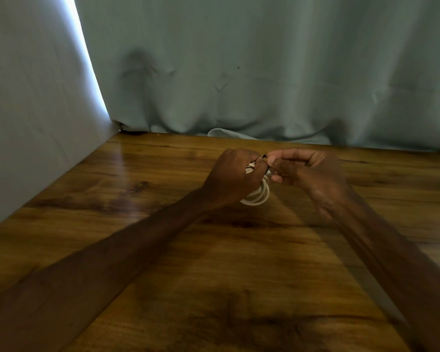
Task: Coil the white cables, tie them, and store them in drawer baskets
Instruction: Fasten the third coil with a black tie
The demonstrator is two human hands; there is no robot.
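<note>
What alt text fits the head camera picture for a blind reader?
A left hand grips a coiled white cable over a wooden table while the right hand pinches a small dark tie at its top. Pale green curtains hang behind.

A room with the look of a home: a glossy wood-grain table stands against pale green curtains bunched along its far edge. Daylight slips through a gap at far left.

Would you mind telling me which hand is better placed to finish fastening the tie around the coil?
Probably the right hand: it pinches the black tie, while the left hand is busy gripping the coiled white cable.
</note>
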